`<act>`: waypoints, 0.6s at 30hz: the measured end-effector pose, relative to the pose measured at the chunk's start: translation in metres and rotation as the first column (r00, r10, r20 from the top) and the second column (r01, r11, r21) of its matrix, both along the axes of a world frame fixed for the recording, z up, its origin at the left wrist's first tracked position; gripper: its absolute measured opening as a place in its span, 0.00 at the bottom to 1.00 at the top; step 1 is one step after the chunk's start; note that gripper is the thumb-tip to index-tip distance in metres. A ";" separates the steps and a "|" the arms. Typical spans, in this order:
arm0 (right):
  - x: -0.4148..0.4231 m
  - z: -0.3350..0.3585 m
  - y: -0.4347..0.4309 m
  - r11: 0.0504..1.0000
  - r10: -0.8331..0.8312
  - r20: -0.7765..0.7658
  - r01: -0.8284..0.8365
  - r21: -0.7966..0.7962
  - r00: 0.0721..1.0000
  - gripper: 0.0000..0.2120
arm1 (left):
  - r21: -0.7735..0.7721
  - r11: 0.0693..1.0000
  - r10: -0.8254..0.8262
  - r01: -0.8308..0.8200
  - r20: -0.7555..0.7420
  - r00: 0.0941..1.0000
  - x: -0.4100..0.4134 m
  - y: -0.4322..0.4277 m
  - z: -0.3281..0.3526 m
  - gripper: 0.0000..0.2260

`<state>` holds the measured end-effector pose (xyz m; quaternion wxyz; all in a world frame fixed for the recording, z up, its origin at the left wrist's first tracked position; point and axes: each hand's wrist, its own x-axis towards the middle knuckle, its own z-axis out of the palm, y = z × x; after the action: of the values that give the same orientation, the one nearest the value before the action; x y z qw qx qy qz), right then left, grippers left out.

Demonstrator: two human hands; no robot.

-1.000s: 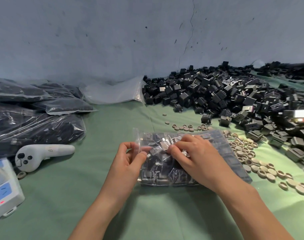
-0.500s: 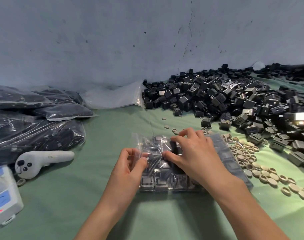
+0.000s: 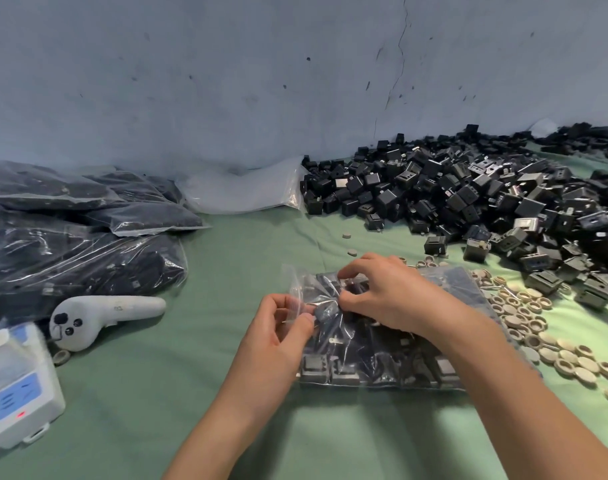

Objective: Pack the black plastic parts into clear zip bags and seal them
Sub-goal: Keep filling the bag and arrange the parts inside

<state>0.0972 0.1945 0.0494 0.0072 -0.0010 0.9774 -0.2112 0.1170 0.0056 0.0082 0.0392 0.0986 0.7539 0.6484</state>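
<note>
Green cloth (image 3: 226, 393) covers the work surface under a cracked blue-grey wall (image 3: 226, 81), and the zip bag (image 3: 375, 362), already stuffed with black parts, lies flat at lower centre. Half a second ago the right hand (image 3: 396, 296) was spread over the top of the bag; now its fingers are curled in, with thumb and forefinger nipping the plastic close to the mouth. The left hand (image 3: 278, 341) has kept its place, still pinching the mouth's left corner between thumb and fingers. This suggests the filling is done and the closing strip is being lined up; whether any of it is pressed shut I cannot tell. Room is tight on the right, where beige rings (image 3: 537, 327) lie just beside the bag and the loose pile of black parts (image 3: 468, 192) fills the upper right. Bare cloth lies to the left and below the bag. Further left are a white controller (image 3: 108, 311), a white device (image 3: 18, 386) and filled bags (image 3: 70, 258), with a stack of empty bags (image 3: 243, 192) against the wall.
</note>
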 end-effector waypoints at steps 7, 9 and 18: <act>0.001 -0.005 0.002 0.998 0.054 0.026 -0.054 0.011 0.998 0.23 | 0.008 1.000 0.021 -0.021 -0.002 1.000 -0.001 0.001 -0.002 0.01; 0.000 0.000 0.010 0.995 0.104 0.112 -0.104 -0.009 0.988 0.26 | 0.011 1.000 0.017 -0.017 -0.003 1.000 -0.001 0.001 -0.003 0.01; -0.001 -0.011 0.014 0.978 0.197 -0.078 -0.202 -0.050 0.977 0.23 | 0.011 1.000 0.005 -0.004 -0.026 1.000 -0.002 -0.001 -0.005 0.05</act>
<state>0.0958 0.2084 0.0381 -0.0070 -0.1069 0.9655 -0.2374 0.1149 0.0046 0.0031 0.0273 0.1056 0.7510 0.6512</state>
